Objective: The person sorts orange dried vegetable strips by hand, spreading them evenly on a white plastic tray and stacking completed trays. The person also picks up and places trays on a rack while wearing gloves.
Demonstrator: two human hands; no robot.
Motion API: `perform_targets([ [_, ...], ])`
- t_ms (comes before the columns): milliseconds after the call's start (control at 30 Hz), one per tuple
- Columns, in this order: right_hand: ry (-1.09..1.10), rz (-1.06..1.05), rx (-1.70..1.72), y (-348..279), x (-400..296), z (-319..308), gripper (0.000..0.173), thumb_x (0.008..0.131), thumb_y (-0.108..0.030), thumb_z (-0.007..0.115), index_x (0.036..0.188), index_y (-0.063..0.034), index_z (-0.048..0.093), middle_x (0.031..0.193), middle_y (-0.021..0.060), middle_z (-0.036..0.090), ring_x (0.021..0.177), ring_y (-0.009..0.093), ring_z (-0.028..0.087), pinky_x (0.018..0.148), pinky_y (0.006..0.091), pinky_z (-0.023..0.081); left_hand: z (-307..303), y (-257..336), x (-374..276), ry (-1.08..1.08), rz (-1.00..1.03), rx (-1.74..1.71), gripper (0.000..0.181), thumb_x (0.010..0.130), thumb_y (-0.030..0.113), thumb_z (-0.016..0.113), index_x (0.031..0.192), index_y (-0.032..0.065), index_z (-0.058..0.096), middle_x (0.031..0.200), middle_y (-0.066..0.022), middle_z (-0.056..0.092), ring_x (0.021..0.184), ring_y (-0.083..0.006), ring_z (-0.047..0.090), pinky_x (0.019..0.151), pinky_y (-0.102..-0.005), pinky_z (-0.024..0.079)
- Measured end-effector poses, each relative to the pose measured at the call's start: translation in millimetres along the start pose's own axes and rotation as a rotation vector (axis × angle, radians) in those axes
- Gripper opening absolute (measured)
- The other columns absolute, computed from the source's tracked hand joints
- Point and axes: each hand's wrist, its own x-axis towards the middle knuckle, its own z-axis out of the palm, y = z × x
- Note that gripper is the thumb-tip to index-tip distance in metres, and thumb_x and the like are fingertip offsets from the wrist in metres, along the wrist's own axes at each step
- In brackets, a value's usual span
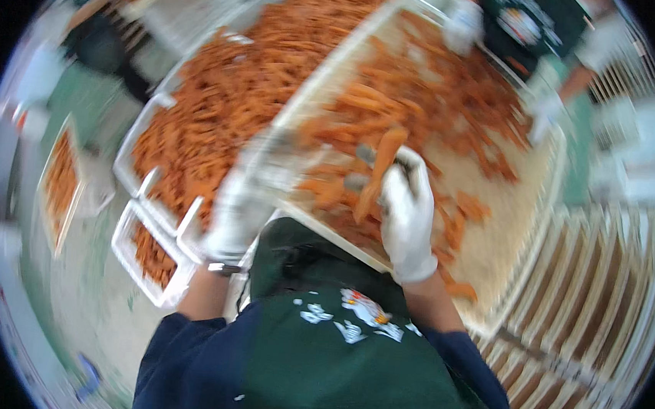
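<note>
Both hands wear white gloves with grey fingertips. My right hand (408,211) is closed around an orange stick-shaped food piece (381,171), possibly a dried sweet potato strip, held over a light-coloured mesh tray (492,235) with many such pieces scattered on it. To the left, my left hand (241,198) is strongly blurred near the tray's left corner; whether it holds anything cannot be seen. Beside the tray, a dense heap of orange pieces (213,115) fills a large white container under and beyond my left hand.
A co-worker's gloved hands (462,27) reach over the tray's far side. A small white basket (144,259) with orange pieces hangs at the container's near left corner. Stacked trays (592,283) stand at the right. Another person (98,42) is at the upper left, near a filled tray (60,186).
</note>
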Motion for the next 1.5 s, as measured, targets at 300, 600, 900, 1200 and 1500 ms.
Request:
perform_targets([
  [300,-0.279,-0.752,-0.997,19,-11,59,0.068,0.079,-0.012,0.054,0.142,0.0057,0.037,0.148,0.0321,0.030,0.137,0.047,0.031,0.115,0.0528,0.023,-45,-36,-78,0.536,0.039,-1.087,0.023,0.093,0.025,0.063,0.109,0.0089,0.062,0.101,-0.0087,0.066,0.099,-0.0285,0.062,0.094,-0.0497,0.049],
  [600,-0.239,-0.405,-0.746,14,-21,-4,0.056,0.093,-0.003,0.031,0.149,0.0050,0.028,0.153,0.0220,0.033,0.141,0.032,0.034,0.119,0.0423,0.023,-252,99,-253,1.239,0.500,-0.437,0.046,0.087,0.040,0.065,0.117,0.0051,0.059,0.114,-0.0125,0.064,0.102,-0.0305,0.061,0.095,-0.0462,0.049],
  [900,0.366,-0.312,-0.847,-22,-21,-132,0.051,0.098,-0.014,0.058,0.142,0.0028,0.041,0.138,0.0187,0.052,0.128,0.030,0.050,0.109,0.0391,0.038,-189,58,-122,0.954,0.182,0.789,0.052,0.101,0.021,0.054,0.146,0.0000,0.038,0.144,-0.0121,0.047,0.129,-0.0191,0.048,0.109,-0.0329,0.040],
  [1200,0.235,0.291,-1.758,35,-159,-198,0.080,0.067,-0.040,0.082,0.133,-0.0071,0.051,0.135,0.0209,0.048,0.127,0.036,0.045,0.105,0.0468,0.036,93,-78,52,-0.397,0.424,1.330,0.066,0.080,0.008,0.074,0.140,-0.0011,0.046,0.140,-0.0204,0.051,0.129,-0.0338,0.049,0.110,-0.0408,0.037],
  [1500,0.804,0.069,-1.295,49,-185,-193,0.034,0.066,-0.023,0.079,0.088,-0.0070,0.058,0.086,0.0101,0.055,0.085,0.030,0.055,0.081,0.0417,0.043,136,-116,132,-0.374,-0.008,1.045,0.039,0.094,0.021,0.065,0.124,-0.0033,0.061,0.108,-0.0149,0.069,0.097,-0.0157,0.064,0.086,-0.0279,0.051],
])
